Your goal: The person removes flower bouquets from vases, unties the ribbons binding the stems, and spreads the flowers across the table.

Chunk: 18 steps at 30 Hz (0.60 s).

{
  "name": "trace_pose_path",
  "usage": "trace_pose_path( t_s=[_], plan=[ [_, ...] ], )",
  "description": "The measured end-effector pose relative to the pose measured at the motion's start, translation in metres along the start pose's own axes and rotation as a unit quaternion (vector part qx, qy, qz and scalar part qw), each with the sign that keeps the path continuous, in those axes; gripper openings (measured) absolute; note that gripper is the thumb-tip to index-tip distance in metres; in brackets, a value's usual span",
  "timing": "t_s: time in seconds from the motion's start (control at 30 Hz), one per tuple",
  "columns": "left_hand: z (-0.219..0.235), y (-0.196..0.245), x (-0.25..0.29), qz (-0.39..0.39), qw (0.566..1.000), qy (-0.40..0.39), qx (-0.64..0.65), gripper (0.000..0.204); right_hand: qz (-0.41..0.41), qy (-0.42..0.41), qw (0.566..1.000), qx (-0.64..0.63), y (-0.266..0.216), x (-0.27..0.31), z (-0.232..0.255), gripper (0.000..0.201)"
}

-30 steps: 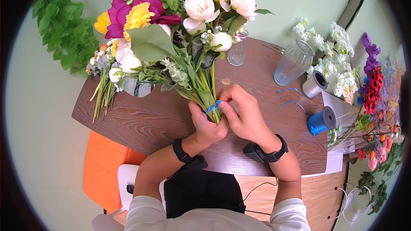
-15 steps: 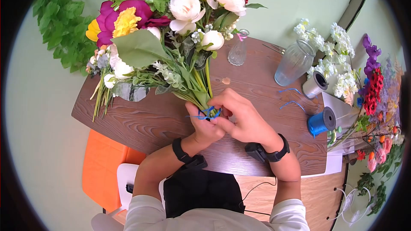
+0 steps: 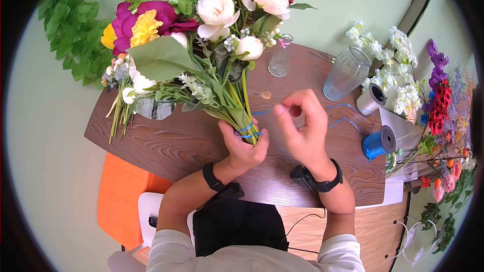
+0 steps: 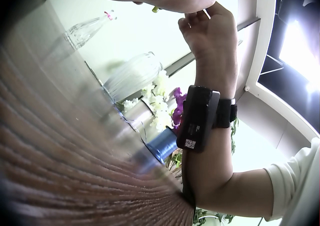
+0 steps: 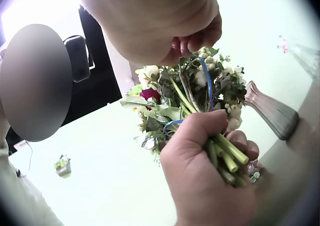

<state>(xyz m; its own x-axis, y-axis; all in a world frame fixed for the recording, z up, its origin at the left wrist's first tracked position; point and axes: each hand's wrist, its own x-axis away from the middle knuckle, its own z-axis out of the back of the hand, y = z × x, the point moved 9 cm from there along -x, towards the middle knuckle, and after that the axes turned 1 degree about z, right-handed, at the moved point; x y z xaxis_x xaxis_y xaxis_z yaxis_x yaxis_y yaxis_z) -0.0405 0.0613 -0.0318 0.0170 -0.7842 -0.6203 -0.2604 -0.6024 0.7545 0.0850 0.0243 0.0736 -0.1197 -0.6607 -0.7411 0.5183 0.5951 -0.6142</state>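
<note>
A big bouquet (image 3: 201, 35) of pink, white, yellow and magenta flowers leans over the brown wooden table (image 3: 166, 141). My left hand (image 3: 247, 143) grips its green stems (image 5: 225, 156) in a fist. A blue ribbon (image 3: 247, 130) is wound round the stems just above that fist. One ribbon strand (image 5: 207, 80) runs from the stems to my right hand (image 3: 287, 108), which pinches its end between fingertips, raised to the right of the stems. In the left wrist view the right hand (image 4: 210, 30) shows with fingers curled together.
A ribbed glass vase (image 3: 347, 73) and a small glass bud vase (image 3: 279, 60) stand at the back. A blue ribbon spool (image 3: 378, 142) and a silver spool (image 3: 370, 98) lie at the right, beside white flowers (image 3: 388, 65). Loose stems (image 3: 123, 100) lie left.
My right hand has come away from the stems and moved up and right, drawing the ribbon end out. The left hand keeps its grip on the stems.
</note>
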Motion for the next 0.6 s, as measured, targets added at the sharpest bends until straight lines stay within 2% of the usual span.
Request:
trace_pose_path(
  t_s=[0.07, 0.1, 0.13, 0.2, 0.23, 0.37, 0.47, 0.53, 0.6],
  plan=[
    [0.002, -0.005, 0.001, 0.012, 1.0, 0.017, 0.023, 0.049, 0.094, -0.068, 0.991, 0.063, -0.022, 0.0, -0.011, 0.013],
    [0.003, -0.009, 0.002, 0.002, 1.0, 0.018, 0.026, 0.05, 0.061, -0.121, 0.99, 0.035, -0.015, 0.005, -0.022, 0.018],
    [0.003, -0.007, 0.0, -0.007, 0.999, 0.019, 0.028, 0.051, 0.061, -0.121, 0.99, 0.035, -0.016, 0.006, -0.024, 0.018],
    [-0.001, 0.003, -0.004, -0.029, 0.999, 0.001, 0.016, 0.053, 0.119, -0.171, 0.976, 0.065, -0.026, 0.012, -0.037, 0.017],
    [-0.004, 0.01, -0.006, -0.051, 0.999, -0.017, 0.003, 0.056, 0.118, -0.182, 0.974, 0.07, -0.024, 0.015, -0.041, 0.017],
    [0.0, 0.01, -0.005, -0.068, 0.998, 0.004, -0.014, 0.061, 0.142, -0.166, 0.971, 0.095, -0.026, 0.017, -0.045, 0.016],
    [0.002, 0.001, -0.003, -0.054, 0.999, 0.004, 0.002, 0.061, 0.132, -0.169, 0.971, 0.101, -0.025, 0.016, -0.046, 0.014],
    [0.001, 0.004, -0.001, -0.088, 0.995, 0.001, -0.04, 0.062, 0.118, -0.178, 0.972, 0.093, -0.022, 0.016, -0.047, 0.013],
    [0.001, 0.003, 0.0, -0.086, 0.995, 0.003, -0.043, 0.063, 0.118, -0.183, 0.972, 0.092, -0.02, 0.016, -0.049, 0.013]
  ],
)
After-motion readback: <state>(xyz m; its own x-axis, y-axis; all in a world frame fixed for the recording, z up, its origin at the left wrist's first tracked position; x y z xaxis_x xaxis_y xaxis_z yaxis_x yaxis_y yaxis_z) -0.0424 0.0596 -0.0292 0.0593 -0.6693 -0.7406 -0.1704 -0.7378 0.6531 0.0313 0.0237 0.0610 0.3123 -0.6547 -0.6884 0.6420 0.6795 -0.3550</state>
